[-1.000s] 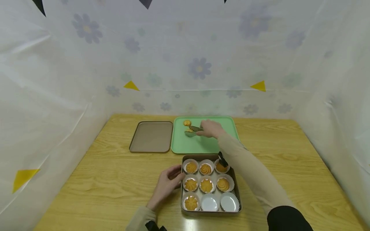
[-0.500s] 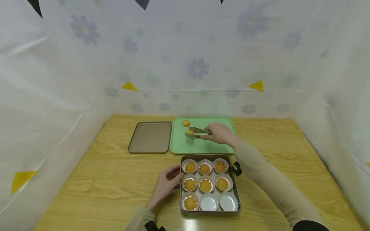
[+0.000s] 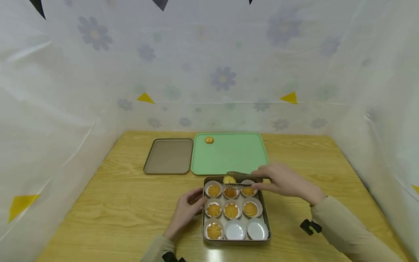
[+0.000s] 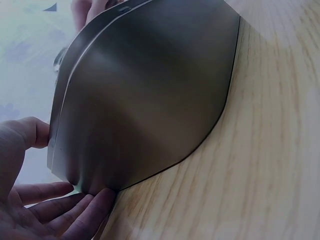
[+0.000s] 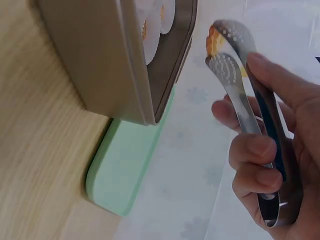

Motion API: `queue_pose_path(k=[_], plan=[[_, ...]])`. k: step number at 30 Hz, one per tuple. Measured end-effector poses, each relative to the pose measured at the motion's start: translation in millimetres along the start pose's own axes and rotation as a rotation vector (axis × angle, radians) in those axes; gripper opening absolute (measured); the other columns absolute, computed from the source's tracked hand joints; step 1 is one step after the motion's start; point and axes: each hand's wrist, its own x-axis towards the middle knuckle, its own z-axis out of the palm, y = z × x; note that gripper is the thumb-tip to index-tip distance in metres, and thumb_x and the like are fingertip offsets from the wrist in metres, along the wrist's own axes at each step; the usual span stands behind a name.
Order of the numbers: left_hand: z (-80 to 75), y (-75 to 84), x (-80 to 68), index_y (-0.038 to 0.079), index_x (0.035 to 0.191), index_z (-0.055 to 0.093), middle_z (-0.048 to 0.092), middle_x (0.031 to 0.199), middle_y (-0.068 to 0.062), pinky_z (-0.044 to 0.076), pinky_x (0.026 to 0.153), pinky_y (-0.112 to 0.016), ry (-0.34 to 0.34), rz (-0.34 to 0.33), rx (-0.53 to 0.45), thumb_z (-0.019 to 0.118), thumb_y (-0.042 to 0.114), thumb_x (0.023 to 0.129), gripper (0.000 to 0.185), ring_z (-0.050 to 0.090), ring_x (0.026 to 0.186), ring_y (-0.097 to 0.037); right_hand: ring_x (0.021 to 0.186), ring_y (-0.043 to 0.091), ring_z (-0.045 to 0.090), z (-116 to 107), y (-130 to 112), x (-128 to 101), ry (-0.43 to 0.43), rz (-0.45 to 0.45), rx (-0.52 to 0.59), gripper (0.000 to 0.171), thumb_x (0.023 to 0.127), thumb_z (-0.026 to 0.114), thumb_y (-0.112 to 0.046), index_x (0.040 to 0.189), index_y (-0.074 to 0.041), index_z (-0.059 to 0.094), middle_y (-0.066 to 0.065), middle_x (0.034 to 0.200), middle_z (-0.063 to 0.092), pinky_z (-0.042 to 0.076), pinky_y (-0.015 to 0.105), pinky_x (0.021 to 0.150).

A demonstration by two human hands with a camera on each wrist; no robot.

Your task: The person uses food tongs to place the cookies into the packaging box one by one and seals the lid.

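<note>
My right hand [image 3: 278, 180] grips metal tongs [image 5: 265, 120], whose perforated tips pinch a cookie [image 3: 229, 179] above the back row of a deep brown baking pan [image 3: 237, 242]. Inside the pan sit white paper cups, several with a golden swirled or star-shaped cookie [image 3: 214, 231]; two front cups, the middle one [image 3: 235, 231] and the right one [image 3: 257, 230], hold nothing. On the pan's left side rests my left hand [image 3: 187, 211]; in the left wrist view its fingertips [image 4: 97, 205] touch the pan's outer wall with the fingers nearly straight.
Behind the pan lies a green tray [image 3: 235, 153] with one cookie [image 3: 209, 140] near its back left corner. To its left is a shallow brown tray [image 3: 168, 156]. Everything stands on a wooden table [image 3: 124, 203] with patterned curtains around it.
The tongs have taken the nearer cookie off the green tray. My right hand has carried it toward me, over the pan's back edge. The left hand stays at the pan.
</note>
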Motion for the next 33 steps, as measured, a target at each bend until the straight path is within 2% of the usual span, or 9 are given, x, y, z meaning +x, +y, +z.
queue_pose_path(k=[6, 10, 14, 19, 25, 33], plan=[[-1.8, 0.4, 0.3, -0.008, 0.139, 0.053, 0.057, 0.139, -0.032, 0.065, 0.087, -0.038, 0.006, 0.005, 0.004, 0.066, 0.016, 0.096, 0.051, 0.061, 0.126, -0.043, 0.073, -0.009, 0.053, -0.1, -13.5, -32.8, -0.094, -0.053, 0.076, 0.039, 0.099, 0.06, -0.043, 0.124, -0.016, 0.072, -0.011, 0.095, 0.073, 0.046, 0.017, 0.06], [-2.2, 0.1, 0.8, -0.008, 0.139, 0.052, 0.056, 0.14, -0.032, 0.065, 0.087, -0.038, 0.006, 0.007, 0.001, 0.067, 0.017, 0.096, 0.052, 0.061, 0.126, -0.043, 0.075, -0.01, 0.052, 5.4, -19.4, -41.4, -0.155, -0.069, 0.124, 0.04, 0.099, 0.058, -0.047, 0.124, -0.019, 0.072, -0.02, 0.09, 0.066, 0.048, 0.016, 0.063], [-1.9, -0.4, 1.1, -0.009, 0.139, 0.052, 0.056, 0.14, -0.032, 0.065, 0.088, -0.038, -0.002, 0.011, -0.001, 0.066, 0.017, 0.096, 0.052, 0.061, 0.126, -0.043, 0.077, -0.011, 0.052, 12.2, -21.7, -43.8, -0.196, -0.111, 0.167, 0.038, 0.099, 0.058, -0.046, 0.121, -0.018, 0.072, -0.023, 0.087, 0.063, 0.049, 0.015, 0.065], [-1.0, -0.8, 1.2, -0.008, 0.139, 0.052, 0.057, 0.139, -0.032, 0.065, 0.088, -0.038, -0.009, 0.008, -0.002, 0.066, 0.017, 0.097, 0.051, 0.061, 0.125, -0.041, 0.073, -0.01, 0.047, 18.6, -23.0, -42.7, -0.205, -0.166, 0.189, 0.028, 0.098, 0.06, -0.042, 0.111, -0.021, 0.072, -0.023, 0.082, 0.058, 0.041, 0.012, 0.061], [-0.8, -0.5, 2.0, -0.009, 0.139, 0.053, 0.057, 0.139, -0.032, 0.065, 0.088, -0.038, -0.003, 0.007, -0.012, 0.066, 0.014, 0.096, 0.05, 0.062, 0.125, -0.041, 0.072, -0.004, 0.049, 23.8, -25.3, -39.1, -0.237, -0.14, 0.179, 0.023, 0.098, 0.06, -0.047, 0.1, -0.025, 0.069, -0.023, 0.081, 0.055, 0.039, 0.013, 0.062], [-0.9, 0.1, 1.6, -0.008, 0.138, 0.053, 0.058, 0.138, -0.031, 0.065, 0.087, -0.037, -0.005, 0.005, 0.003, 0.066, 0.015, 0.096, 0.05, 0.062, 0.125, -0.041, 0.069, -0.005, 0.047, 23.6, -30.8, -35.9, -0.28, -0.094, 0.158, 0.021, 0.095, 0.064, -0.047, 0.099, -0.027, 0.07, -0.023, 0.078, 0.054, 0.036, 0.014, 0.059]])
